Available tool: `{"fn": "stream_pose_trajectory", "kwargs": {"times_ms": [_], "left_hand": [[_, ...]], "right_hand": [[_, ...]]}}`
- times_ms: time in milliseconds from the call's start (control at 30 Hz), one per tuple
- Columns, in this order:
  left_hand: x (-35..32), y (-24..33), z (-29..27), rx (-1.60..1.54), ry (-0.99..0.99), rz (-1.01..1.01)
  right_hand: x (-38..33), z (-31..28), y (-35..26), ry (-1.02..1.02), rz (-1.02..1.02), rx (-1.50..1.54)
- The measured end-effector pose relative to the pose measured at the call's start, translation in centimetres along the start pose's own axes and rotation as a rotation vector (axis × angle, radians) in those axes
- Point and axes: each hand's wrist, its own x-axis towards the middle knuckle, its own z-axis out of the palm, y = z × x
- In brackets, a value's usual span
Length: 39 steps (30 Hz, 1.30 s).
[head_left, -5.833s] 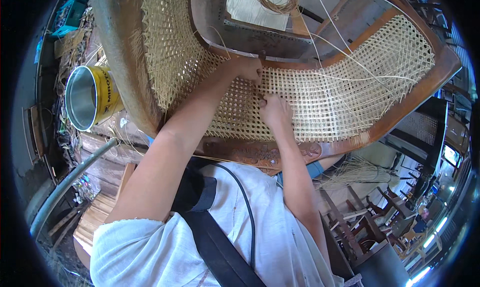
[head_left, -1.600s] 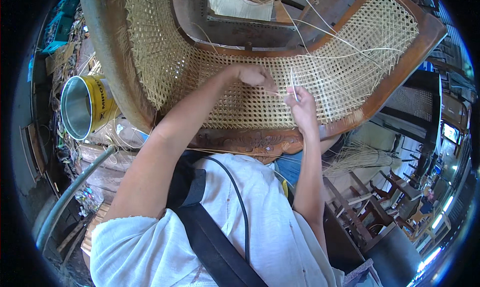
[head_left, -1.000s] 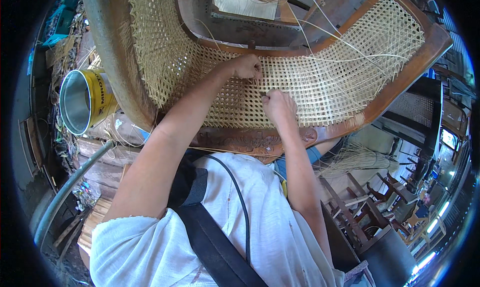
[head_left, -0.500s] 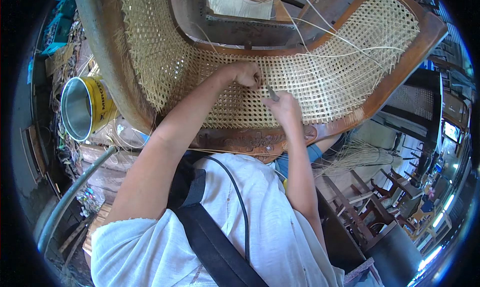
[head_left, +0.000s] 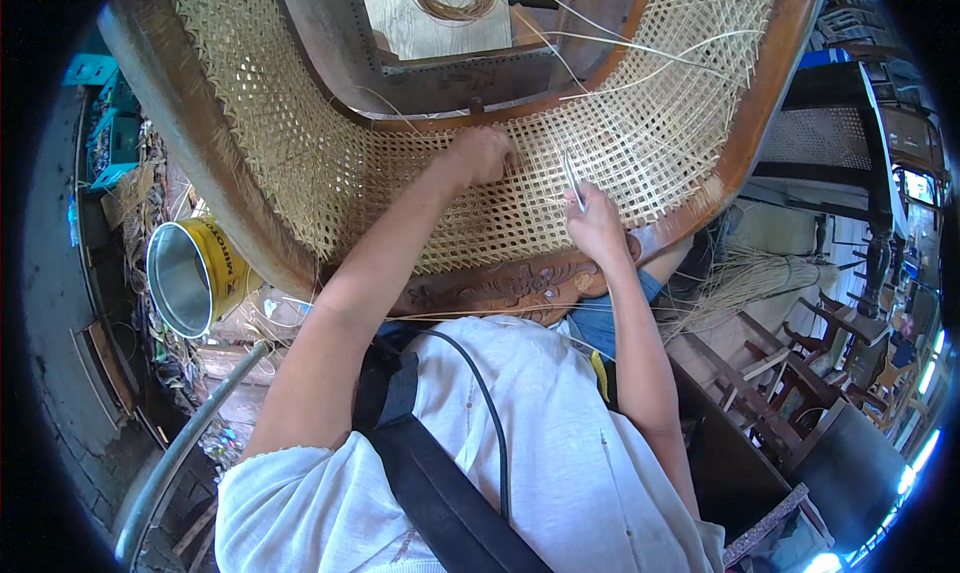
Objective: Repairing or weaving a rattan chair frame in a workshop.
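- The right hand [head_left: 597, 218] squeezes a thin shiny tool [head_left: 573, 180] between its fingers, and the tool's tip sticks up past them.
- The left hand [head_left: 480, 157] is on the woven chair seat [head_left: 500, 218], a little farther up and to the left of the right hand. Its fingers are curled in, but I can't tell if they pinch anything, because the tips are hidden.
- The woven chair seat is under both hands and spreads out to each side of them.
- The brown wood frame [head_left: 772, 83] goes around the weave, and its carved part [head_left: 520, 287] is below the hands.
- Long loose strips [head_left: 655, 50] are up past the right hand.
- A coil of strips [head_left: 455, 15] is up past the left hand.
- A yellow bucket [head_left: 226, 263] is well off to the left of the left hand.
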Motion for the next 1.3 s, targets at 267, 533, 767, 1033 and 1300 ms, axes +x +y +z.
{"fn": "stream_pose_trajectory", "kwargs": {"times_ms": [267,533,767,1033,1300], "left_hand": [[1.8,-6.8,1.2,-0.608,0.122,-0.158],[2.3,-7.2,2.2,-0.839,0.386,-0.276],[1.4,-9.1,1.9,-1.266,0.496,-0.407],[0.3,-8.0,0.6,-0.655,-0.025,-0.133],[0.4,-4.9,0.6,-0.291,-0.140,-0.080]], "right_hand": [[0.4,1.5,3.4,-0.147,-0.077,0.080],[1.5,1.8,-0.7,-0.113,0.036,-0.047],[2.8,4.9,-3.8,-0.185,0.039,-0.045],[4.2,4.2,-3.1,-0.271,0.023,-0.104],[0.7,-0.9,2.4,-0.181,-0.165,-0.030]]}}
